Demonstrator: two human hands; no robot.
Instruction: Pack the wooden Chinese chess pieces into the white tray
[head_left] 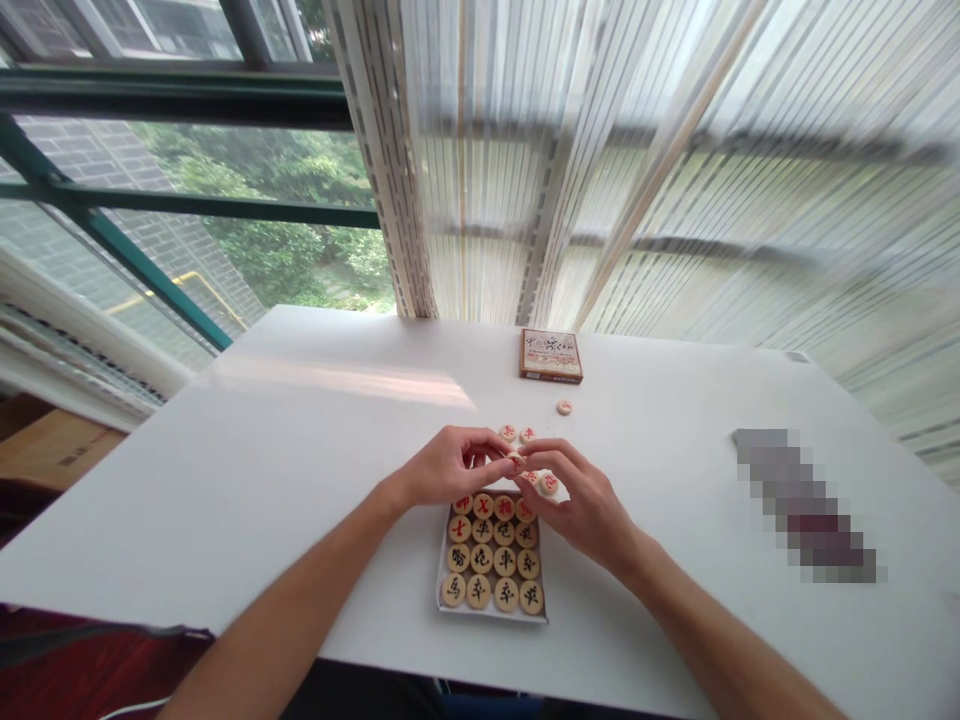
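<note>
Above the far edge of a shallow white box tray (492, 616), my left hand (454, 465) and my right hand (581, 495) meet at one round wooden xiangqi piece (515, 462). The fingertips of both hands pinch it from either side. Rows of xiangqi pieces fill the tray, black-marked ones (481, 558) nearer me and red-marked ones (483, 506) at the far side. Loose red-marked pieces (508, 433) lie on the table just beyond my fingers, and another loose piece (550, 483) lies beside my right fingers. My hands partly cover the far row.
A printed box lid (551, 356) with Chinese characters lies at the back of the white table (337, 450). One more piece (564, 407) sits in front of it. A blurred-out dark object (806, 510) is at the right. Curtains (600, 180) hang behind the table, beside a window.
</note>
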